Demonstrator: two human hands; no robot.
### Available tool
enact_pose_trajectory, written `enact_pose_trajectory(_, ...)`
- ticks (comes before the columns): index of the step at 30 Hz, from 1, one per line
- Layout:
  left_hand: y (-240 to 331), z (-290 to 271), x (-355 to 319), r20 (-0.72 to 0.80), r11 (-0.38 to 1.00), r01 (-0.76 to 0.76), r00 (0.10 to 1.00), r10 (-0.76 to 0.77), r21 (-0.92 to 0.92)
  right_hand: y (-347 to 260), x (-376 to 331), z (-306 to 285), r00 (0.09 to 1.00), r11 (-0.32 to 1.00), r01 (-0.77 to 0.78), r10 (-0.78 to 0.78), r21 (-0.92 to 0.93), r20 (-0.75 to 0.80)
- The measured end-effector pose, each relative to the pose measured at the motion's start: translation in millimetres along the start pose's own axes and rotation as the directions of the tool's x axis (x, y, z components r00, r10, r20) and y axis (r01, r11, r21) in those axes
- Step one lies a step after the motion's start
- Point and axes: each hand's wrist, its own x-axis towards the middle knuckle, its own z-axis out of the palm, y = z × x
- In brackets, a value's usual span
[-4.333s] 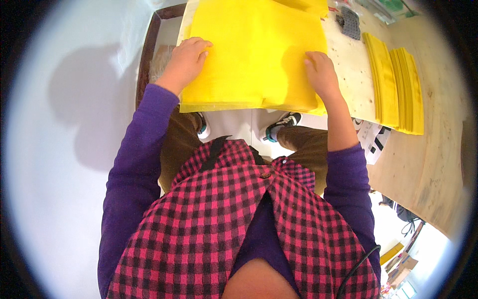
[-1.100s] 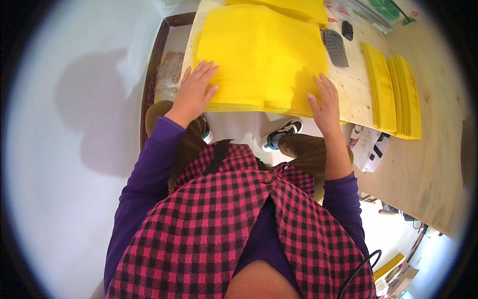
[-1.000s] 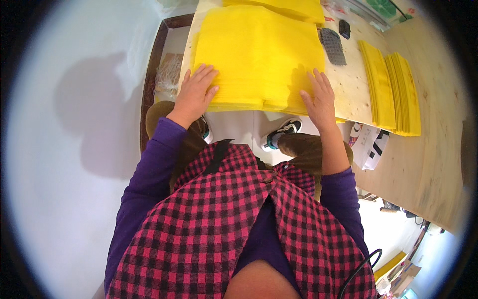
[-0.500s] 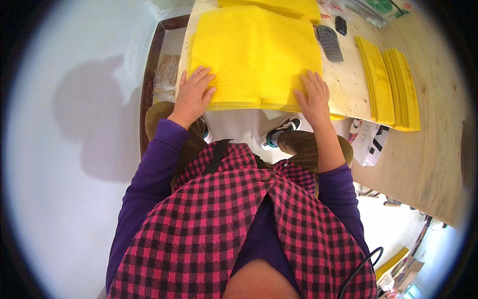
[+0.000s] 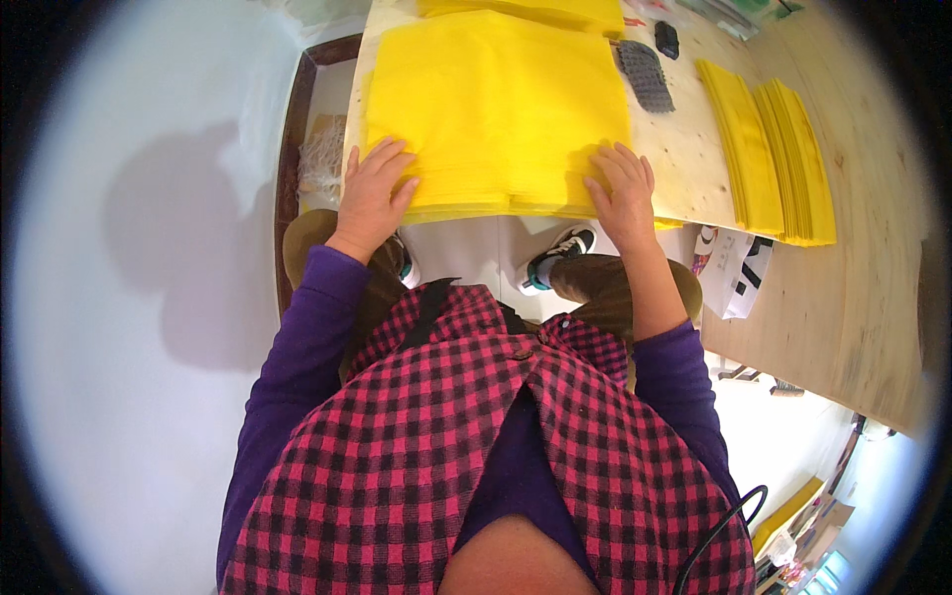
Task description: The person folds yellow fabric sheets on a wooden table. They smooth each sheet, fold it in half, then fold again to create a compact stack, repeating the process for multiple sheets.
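Observation:
A thick stack of large yellow sheets (image 5: 496, 109) lies on a pale wooden table (image 5: 684, 149), its near edge at the table's front. My left hand (image 5: 372, 193) rests flat on the stack's near left corner, fingers spread. On the near right corner my right hand (image 5: 623, 188) presses down, fingers apart. Neither hand holds anything.
Two piles of folded yellow sheets (image 5: 769, 159) lie to the right on the table. A dark mesh pad (image 5: 645, 74) and a small black object (image 5: 667, 38) sit beyond the stack. A brown wooden frame (image 5: 293, 149) stands at the left. My shoes (image 5: 555, 253) show below the table edge.
Both hands have slid a little along the stack's near edge, the right one moving leftward; the view has shifted slightly. The stack stays in place.

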Motion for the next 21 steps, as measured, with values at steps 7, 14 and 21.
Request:
enact_pose_trajectory(7, 0, 1, 0, -0.006, 1.000, 0.001, 1.000, -0.001, -0.003, 18, 8, -3, 0.996, 0.976, -0.017, 0.036, 0.215, -0.083)
enact_pose_trajectory(14, 0, 1, -1, 0.002, 1.000, 0.006, 1.000, -0.006, -0.002, 39, 9, -13, 0.999, 0.985, -0.024, 0.031, 0.173, -0.039)
enact_pose_trajectory(21, 1, 2, -1, 0.000, 1.000, 0.006, 1.000, -0.006, -0.010, 44, 11, -12, 0.999, 0.983, -0.049, 0.046, 0.180, 0.022)
